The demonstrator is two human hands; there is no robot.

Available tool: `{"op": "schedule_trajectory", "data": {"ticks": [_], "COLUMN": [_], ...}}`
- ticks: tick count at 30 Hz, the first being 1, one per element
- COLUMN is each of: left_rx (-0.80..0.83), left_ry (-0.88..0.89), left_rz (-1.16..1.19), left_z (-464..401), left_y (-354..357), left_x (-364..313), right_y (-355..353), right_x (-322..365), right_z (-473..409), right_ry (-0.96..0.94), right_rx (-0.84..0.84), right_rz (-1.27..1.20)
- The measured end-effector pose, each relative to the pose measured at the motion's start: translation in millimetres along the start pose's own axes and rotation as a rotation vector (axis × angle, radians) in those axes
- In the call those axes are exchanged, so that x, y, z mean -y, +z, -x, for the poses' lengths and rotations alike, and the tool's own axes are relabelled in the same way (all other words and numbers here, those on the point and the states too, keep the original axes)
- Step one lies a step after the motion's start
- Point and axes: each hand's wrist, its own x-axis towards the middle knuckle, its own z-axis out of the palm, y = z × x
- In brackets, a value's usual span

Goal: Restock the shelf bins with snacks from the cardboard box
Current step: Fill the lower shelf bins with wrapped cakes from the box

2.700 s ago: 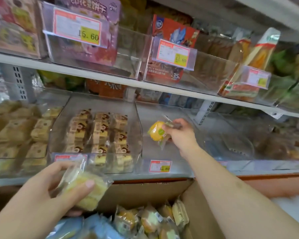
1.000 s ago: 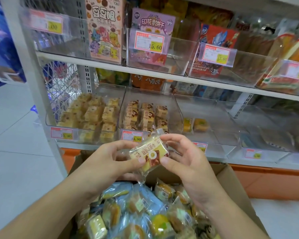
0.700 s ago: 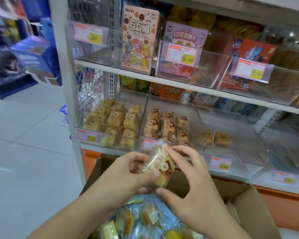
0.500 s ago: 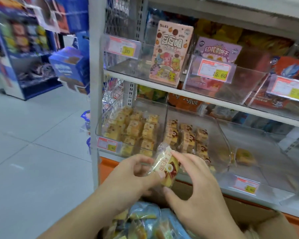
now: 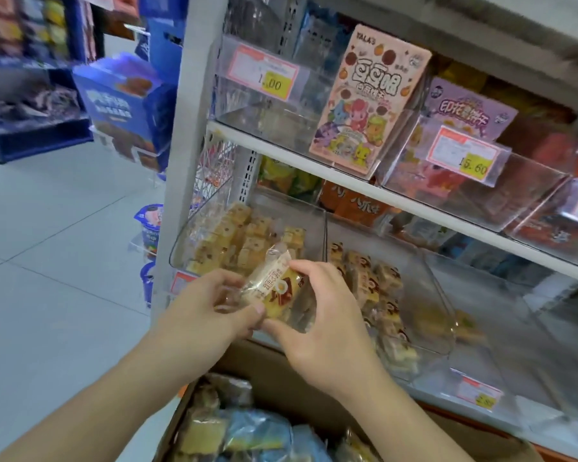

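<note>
A wrapped yellow cake snack (image 5: pixel 274 288) is held between my left hand (image 5: pixel 211 311) and my right hand (image 5: pixel 324 328), both gripping it in front of the lower shelf. Behind it stand clear shelf bins: the leftmost bin (image 5: pixel 194 241) holds several pale yellow cakes, the middle bin (image 5: pixel 441 315) holds several brown-and-yellow cakes. To the right, a further bin (image 5: pixel 488 371) holds two orange-yellow snacks, blurred. Below my hands the cardboard box (image 5: pixel 281 391) lies open with several wrapped snacks (image 5: pixel 247 431) in blue and clear wrappers.
The upper shelf (image 5: pixel 314 158) carries clear bins with a pink cartoon biscuit box (image 5: pixel 367 98) and a purple box (image 5: pixel 467 108), plus price tags. A grey shelf upright (image 5: pixel 181 161) stands at left. Beyond it, tiled floor (image 5: pixel 47 261) and blue display stands (image 5: pixel 127 105).
My view has swung left and closer to the shelf's left end. Both hands keep hold of the cake snack and have raised it nearer the leftmost bins.
</note>
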Motion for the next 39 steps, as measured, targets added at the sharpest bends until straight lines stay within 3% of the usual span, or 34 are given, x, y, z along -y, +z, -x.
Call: {"op": "schedule_trajectory", "data": {"ticks": [5,7,11,14,22,33,36,39], "left_rx": [0.191,0.233,0.284,0.261,0.186,0.163,0.203,0.246], "left_ry": [0.147,0.27,0.423,0.449,0.531,0.553,0.501,0.474], "left_rz": [-0.21,-0.404,-0.82,-0.97,-1.024,-1.01,-1.019,-1.01], "left_z": [3,3,-10,-22,-29,-33,-29,-19], "left_y": [35,49,76,90,96,96,92,93], "left_x": [-2,-7,-5,5,9,24,18,13], "right_y": [-55,-85,-129,-143,-136,-130,-134,-139], "right_x": [-41,-64,-122,-158,-194,-201,-192,-176], "right_z": [25,25,8,-12,-48,-54,-41,-3], "right_ry": [0.073,0.167,0.345,0.326,0.387,0.358,0.365,0.252], "right_rx": [-0.028,-0.043,0.03,0.155,0.448,0.585,0.545,0.357], "right_rz": [0.105,0.158,0.403,0.571,0.703,0.892,0.848,0.725]}}
